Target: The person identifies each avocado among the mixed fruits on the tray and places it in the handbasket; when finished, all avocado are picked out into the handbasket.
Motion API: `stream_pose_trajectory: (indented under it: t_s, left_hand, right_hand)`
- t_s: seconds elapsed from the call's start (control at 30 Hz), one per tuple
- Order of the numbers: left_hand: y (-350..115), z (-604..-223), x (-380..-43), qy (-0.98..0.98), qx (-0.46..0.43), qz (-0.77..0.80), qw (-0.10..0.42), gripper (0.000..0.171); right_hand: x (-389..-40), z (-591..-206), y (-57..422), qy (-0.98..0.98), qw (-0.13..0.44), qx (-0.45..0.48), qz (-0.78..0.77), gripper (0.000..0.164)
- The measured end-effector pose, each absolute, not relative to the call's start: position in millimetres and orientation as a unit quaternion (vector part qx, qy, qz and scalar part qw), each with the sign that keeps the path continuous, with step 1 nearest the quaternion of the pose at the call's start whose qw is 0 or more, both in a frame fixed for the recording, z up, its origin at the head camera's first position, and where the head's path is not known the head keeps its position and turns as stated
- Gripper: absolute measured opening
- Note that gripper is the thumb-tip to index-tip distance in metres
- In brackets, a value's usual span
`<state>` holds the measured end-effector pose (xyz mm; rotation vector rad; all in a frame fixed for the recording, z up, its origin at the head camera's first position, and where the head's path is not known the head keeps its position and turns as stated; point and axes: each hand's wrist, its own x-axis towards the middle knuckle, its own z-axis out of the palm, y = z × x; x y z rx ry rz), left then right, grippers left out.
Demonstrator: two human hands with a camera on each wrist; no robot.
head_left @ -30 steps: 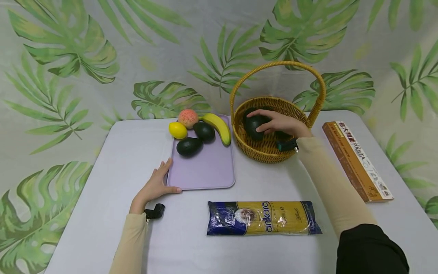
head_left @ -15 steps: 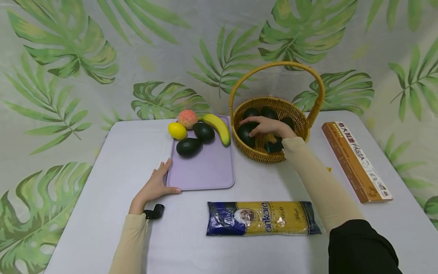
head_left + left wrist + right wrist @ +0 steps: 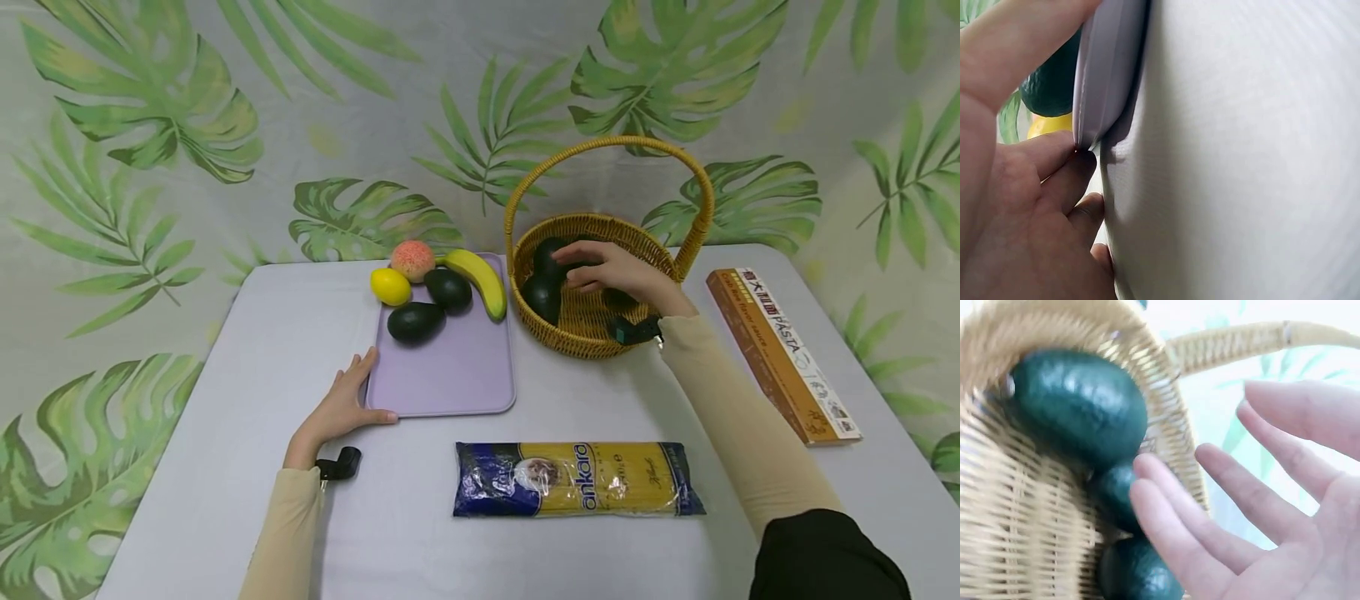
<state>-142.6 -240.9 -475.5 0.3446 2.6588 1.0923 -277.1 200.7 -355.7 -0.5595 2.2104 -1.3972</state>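
While the right hand [image 3: 615, 271] is held loosely spread, nothing gripped, over the basket [image 3: 573, 343] right of centre, the front avocado [image 3: 542, 300] is found just lower-left of it, long axis roughly up-frame; the tray [image 3: 465, 375], left, is touched by the left hand [image 3: 341, 404], farther off.

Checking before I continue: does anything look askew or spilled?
Nothing looks spilled from the tray or basket; only the pasta box lies aslant, right of the basket, out of line with the pasta bag.
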Motion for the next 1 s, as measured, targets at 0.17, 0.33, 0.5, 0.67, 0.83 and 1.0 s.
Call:
stream_pose_trajectory:
  t_s: [0.17, 0.33, 0.5, 0.67, 0.83, 1.0]
  left_hand:
    - [-241.5, -474.4, -142.0, 0.911, 0.115, 0.376, 0.123, 0.117]
    - [-240.8, -473.7, -142.0, 0.911, 0.116, 0.377, 0.124, 0.117]
    - [-240.6, -474.4, -141.6, 0.912, 0.114, 0.374, 0.126, 0.117]
    - [-240.7, -474.7, -141.7, 0.912, 0.114, 0.373, 0.125, 0.117]
    - [-240.5, -474.5, -142.4, 0.913, 0.117, 0.371, 0.123, 0.116]
    - [-239.2, -473.8, -142.5, 0.912, 0.117, 0.373, 0.123, 0.116]
  right_hand:
    - [-262.2, -353.5, 199.4, 0.778, 0.224, -0.215, -0.546, 0.044]
    - [-245.7, -352.4, 184.8, 0.764, 0.234, -0.247, -0.548, 0.046]
    - [-236.1, -358.5, 160.7, 0.769, 0.243, -0.276, -0.523, 0.049]
    - [-231.0, -367.9, 131.3, 0.758, 0.261, -0.292, -0.522, 0.05]
    - [-231.7, -377.3, 103.7, 0.741, 0.28, -0.308, -0.526, 0.053]
    - [-238.4, -384.5, 79.2, 0.726, 0.298, -0.321, -0.53, 0.058]
